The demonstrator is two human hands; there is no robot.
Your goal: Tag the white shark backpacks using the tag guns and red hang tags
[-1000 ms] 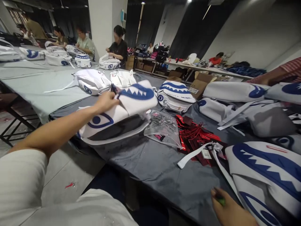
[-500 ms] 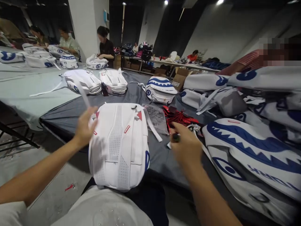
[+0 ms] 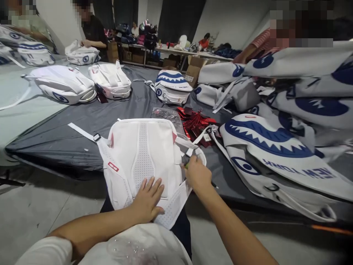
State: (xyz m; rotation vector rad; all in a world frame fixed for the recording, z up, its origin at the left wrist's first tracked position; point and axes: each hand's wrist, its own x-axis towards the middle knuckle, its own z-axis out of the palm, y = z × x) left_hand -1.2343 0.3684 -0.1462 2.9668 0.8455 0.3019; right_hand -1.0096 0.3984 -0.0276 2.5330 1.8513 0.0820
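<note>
Two hands (image 3: 149,200) (image 3: 197,175), one white backpack (image 3: 143,154)

White short sleeves, bare forearms; white top with small clear beads.

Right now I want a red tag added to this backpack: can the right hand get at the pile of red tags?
Probably yes. The right hand sits at the white backpack strap, and the red tags lie just beyond on the dark table cover, uncovered, with only a clear plastic bag beside them.
</note>
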